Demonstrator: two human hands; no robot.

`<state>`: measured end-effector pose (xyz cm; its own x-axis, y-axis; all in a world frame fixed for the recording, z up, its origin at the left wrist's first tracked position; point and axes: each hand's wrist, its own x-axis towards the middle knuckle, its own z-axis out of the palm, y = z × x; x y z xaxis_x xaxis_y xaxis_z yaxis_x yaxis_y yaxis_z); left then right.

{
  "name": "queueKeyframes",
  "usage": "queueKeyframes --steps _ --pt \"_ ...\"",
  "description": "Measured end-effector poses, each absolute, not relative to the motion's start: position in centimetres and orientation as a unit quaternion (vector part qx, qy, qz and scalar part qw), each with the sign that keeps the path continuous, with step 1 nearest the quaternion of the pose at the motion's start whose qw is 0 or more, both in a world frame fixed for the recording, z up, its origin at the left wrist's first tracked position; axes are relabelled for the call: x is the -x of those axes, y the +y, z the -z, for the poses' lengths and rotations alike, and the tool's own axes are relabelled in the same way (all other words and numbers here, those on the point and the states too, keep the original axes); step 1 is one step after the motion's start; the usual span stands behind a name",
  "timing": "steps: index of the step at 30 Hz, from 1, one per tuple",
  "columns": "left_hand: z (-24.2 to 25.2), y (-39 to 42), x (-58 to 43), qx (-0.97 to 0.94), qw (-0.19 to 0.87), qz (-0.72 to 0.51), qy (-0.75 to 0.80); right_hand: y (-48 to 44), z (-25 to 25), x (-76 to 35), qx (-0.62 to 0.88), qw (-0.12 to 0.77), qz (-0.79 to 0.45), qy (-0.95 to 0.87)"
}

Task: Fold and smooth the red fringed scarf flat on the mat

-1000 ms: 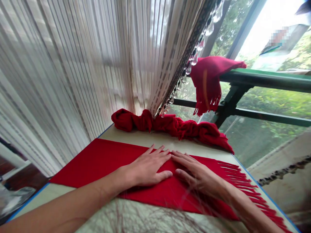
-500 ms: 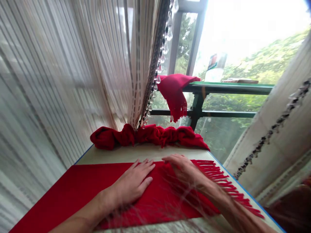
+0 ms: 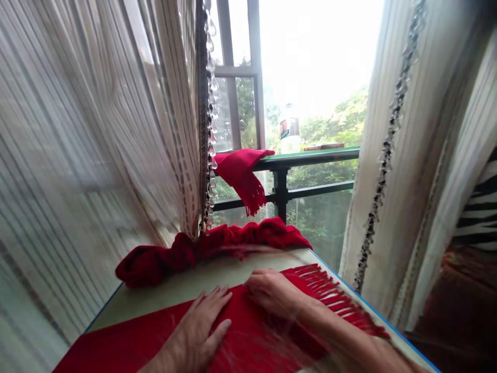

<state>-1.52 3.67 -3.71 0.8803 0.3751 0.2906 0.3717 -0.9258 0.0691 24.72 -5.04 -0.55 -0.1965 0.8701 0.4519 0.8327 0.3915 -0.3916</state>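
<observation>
A red fringed scarf (image 3: 155, 326) lies spread flat over the table. My left hand (image 3: 198, 326) rests flat on it, fingers stretched out and thumb apart. To its right, my right hand (image 3: 274, 292) is closed with curled fingers against the scarf near its far edge. Its fingertips are hidden, so whether they pinch cloth or something small does not show. The scarf's fringe (image 3: 330, 295) lies beyond my right wrist, along the table's right side.
Another red cloth (image 3: 240, 235) lies bunched along the table's (image 3: 166, 295) far end. A fringed red scarf (image 3: 243, 176) hangs over the railing (image 3: 310, 159). A striped curtain (image 3: 97, 155) borders the left side; a beaded curtain (image 3: 365, 207) hangs at right.
The view has turned to the right, so the table and railing sit further left. My right hand's fingers have curled in more; my left hand stays flat on the scarf.
</observation>
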Motion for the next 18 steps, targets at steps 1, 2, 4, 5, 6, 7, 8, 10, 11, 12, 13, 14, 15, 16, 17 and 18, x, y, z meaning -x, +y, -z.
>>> queueKeyframes --steps 1,2,4,5,6,7,8,10,11,12,13,14,15,16,17,18 --pt "3.9 3.8 1.6 -0.969 0.004 -0.162 0.188 -5.1 0.5 -24.7 0.553 0.312 -0.032 -0.772" --pt "4.1 3.8 1.7 -0.967 0.004 -0.17 0.187 -5.2 0.5 -24.7 0.556 0.31 -0.035 -0.77" --pt "4.2 3.8 1.7 -0.964 0.004 -0.177 0.198 -5.2 0.4 -24.8 0.56 0.31 -0.039 -0.767" --pt "4.2 3.8 1.7 -0.963 0.006 -0.176 0.204 -5.2 0.4 -24.8 0.561 0.313 -0.041 -0.765" --pt "4.1 3.8 1.7 -0.963 0.009 -0.172 0.207 -5.1 0.4 -24.8 0.563 0.317 -0.041 -0.763" --pt "4.0 3.9 1.7 -0.964 0.013 -0.168 0.204 -5.1 0.4 -24.8 0.564 0.322 -0.04 -0.759" --pt "3.8 3.9 1.7 -0.967 0.017 -0.163 0.197 -5.0 0.4 -24.8 0.567 0.327 -0.037 -0.755" --pt "3.5 4.0 1.6 -0.969 0.023 -0.162 0.187 -5.0 0.2 -24.8 0.572 0.339 -0.029 -0.746" --pt "3.4 4.0 1.5 -0.968 0.026 -0.162 0.188 -5.0 0.0 -24.8 0.576 0.346 -0.024 -0.74" --pt "3.3 3.9 1.4 -0.967 0.029 -0.162 0.195 -5.1 -0.1 -24.8 0.58 0.351 -0.018 -0.735" --pt "3.2 3.9 1.3 -0.965 0.031 -0.162 0.205 -5.1 -0.3 -24.9 0.584 0.355 -0.013 -0.73" --pt "3.1 3.8 1.2 -0.964 0.034 -0.157 0.214 -5.1 -0.4 -24.9 0.587 0.357 -0.01 -0.727" --pt "3.1 3.7 1.1 -0.964 0.037 -0.151 0.217 -5.1 -0.5 -25.0 0.587 0.354 -0.012 -0.728" --pt "3.1 3.7 1.0 -0.964 0.04 -0.146 0.217 -5.2 -0.5 -25.1 0.585 0.347 -0.016 -0.733" --pt "3.0 3.6 1.0 -0.965 0.041 -0.143 0.216 -5.2 -0.4 -25.2 0.582 0.339 -0.023 -0.739" --pt "3.0 3.6 1.0 -0.965 0.041 -0.143 0.215 -5.1 -0.3 -25.3 0.578 0.331 -0.031 -0.746"
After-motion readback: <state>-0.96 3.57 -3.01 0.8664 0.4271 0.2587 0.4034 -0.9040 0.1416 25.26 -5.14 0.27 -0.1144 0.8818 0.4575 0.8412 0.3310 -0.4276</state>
